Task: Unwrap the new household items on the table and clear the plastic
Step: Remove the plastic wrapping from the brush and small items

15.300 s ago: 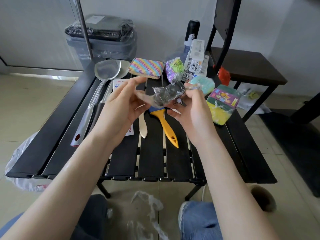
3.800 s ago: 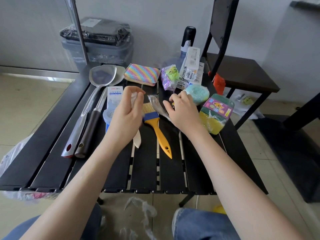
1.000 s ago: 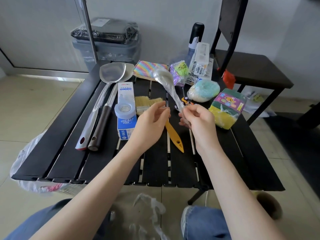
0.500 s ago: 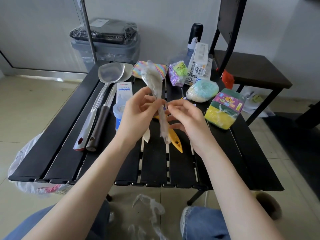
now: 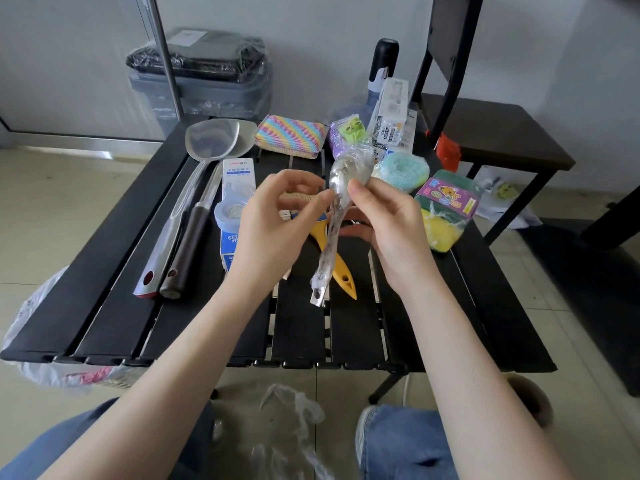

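A metal spoon in clear plastic wrap (image 5: pixel 331 230) hangs bowl up above the middle of the black slatted table (image 5: pixel 104 271). My right hand (image 5: pixel 388 223) pinches it just below the bowl with thumb and fingers. My left hand (image 5: pixel 273 223) pinches the wrap at the spoon's neck from the left. The bare handle end sticks out of the plastic at the bottom. Under the hands lies a yellow-handled brush (image 5: pixel 341 271), partly hidden.
On the table lie two metal spatulas (image 5: pixel 194 188), a blue-white tape box (image 5: pixel 235 209), a rainbow sponge (image 5: pixel 291 135), a teal scrubber (image 5: pixel 401 169), wrapped sponges (image 5: pixel 446 209) and boxes (image 5: pixel 391 116). Loose plastic (image 5: pixel 294 414) lies on the floor. A bin (image 5: pixel 201 74) and a chair (image 5: pixel 485 129) stand behind.
The wrapped spoon has been lifted off the table and turned upright. Both hands have shifted up its handle toward the bowl, and it now tilts right.
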Demonstrator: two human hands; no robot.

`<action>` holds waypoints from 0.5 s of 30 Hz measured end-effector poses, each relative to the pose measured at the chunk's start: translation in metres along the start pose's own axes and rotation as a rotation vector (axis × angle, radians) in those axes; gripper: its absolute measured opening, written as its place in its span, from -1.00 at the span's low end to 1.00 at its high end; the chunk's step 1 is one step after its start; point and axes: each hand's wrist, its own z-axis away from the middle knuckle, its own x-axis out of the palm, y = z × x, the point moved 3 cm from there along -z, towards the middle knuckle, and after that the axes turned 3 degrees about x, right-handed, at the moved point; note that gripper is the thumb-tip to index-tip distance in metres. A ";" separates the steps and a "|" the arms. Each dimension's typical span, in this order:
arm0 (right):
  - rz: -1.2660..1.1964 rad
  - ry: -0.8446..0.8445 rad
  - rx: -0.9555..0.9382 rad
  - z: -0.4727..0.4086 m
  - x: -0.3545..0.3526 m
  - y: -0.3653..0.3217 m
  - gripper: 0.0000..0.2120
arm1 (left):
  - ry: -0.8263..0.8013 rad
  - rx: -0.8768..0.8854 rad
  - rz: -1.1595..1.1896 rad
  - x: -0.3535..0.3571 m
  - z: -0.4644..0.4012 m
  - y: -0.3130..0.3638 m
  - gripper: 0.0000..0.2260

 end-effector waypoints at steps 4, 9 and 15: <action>0.022 -0.035 -0.035 0.001 0.001 -0.004 -0.87 | -0.025 -0.075 0.103 0.002 -0.002 0.005 -0.94; 0.121 -0.081 -0.113 0.004 0.005 -0.009 -0.86 | -0.028 -0.107 0.175 0.001 -0.003 0.008 -0.95; 0.145 -0.094 -0.190 0.005 0.006 -0.015 -0.84 | -0.054 -0.103 0.180 -0.003 -0.006 0.010 -0.91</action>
